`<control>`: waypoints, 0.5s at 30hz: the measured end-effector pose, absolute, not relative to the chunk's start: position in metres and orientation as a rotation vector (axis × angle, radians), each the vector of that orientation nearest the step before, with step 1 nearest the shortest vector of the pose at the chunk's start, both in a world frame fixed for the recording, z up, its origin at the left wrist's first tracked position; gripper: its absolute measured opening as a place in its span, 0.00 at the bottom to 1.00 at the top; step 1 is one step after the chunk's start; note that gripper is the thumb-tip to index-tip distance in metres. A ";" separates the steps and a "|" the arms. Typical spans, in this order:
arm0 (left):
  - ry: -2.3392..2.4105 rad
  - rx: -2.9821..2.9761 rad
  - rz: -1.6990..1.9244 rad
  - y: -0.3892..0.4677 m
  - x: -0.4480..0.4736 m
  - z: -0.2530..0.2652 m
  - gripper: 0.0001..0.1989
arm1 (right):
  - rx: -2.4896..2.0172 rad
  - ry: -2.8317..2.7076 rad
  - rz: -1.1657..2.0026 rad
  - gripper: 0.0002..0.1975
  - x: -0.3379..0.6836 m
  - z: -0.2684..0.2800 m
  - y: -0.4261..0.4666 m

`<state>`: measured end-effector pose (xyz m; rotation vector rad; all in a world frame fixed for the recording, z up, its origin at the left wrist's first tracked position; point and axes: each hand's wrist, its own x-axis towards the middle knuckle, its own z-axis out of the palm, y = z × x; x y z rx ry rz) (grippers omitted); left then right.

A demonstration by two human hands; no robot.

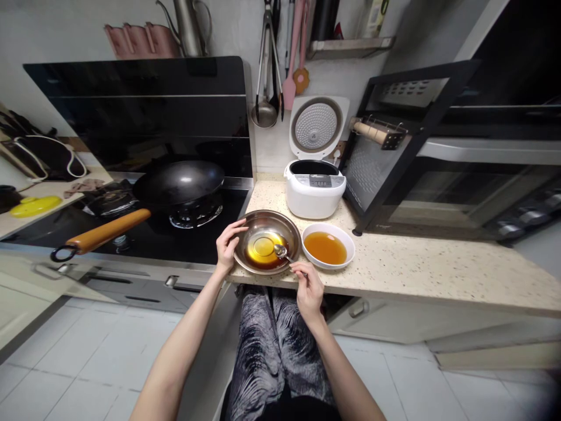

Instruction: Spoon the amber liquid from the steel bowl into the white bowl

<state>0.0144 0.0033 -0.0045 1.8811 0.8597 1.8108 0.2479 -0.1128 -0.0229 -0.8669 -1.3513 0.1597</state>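
Observation:
A wide stainless-steel bowl point(293, 231) stands at the counter's front edge with a shallow amber, oily-looking liquid in its bottom. My left hand point(228, 244) grips its left rim, fingers over the edge. Between the closed fingers of my right hand point(309, 286) is the handle of a metal spoon point(281, 251). The spoon's bowl is over the right part of the liquid; whether it dips in I cannot tell. Just right of the steel bowl sits a white bowl point(351, 252) holding an orange-brown liquid.
Behind the bowls, a white rice cooker point(315, 196) has its lid raised. A black wok point(179, 181) sits on the stove, its wooden handle point(109, 231) jutting toward the front. Utensils hang on the wall, among them a ladle point(265, 114). An oven point(482, 199) fills the right side.

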 end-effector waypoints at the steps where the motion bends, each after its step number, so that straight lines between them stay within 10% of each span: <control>1: 0.858 1.882 1.813 0.003 0.014 -0.005 0.15 | -0.868 -1.350 0.163 0.09 0.248 -0.023 -0.113; 15: 0.839 1.873 1.824 0.005 0.014 -0.006 0.15 | -0.913 -1.185 0.278 0.10 0.243 -0.034 -0.110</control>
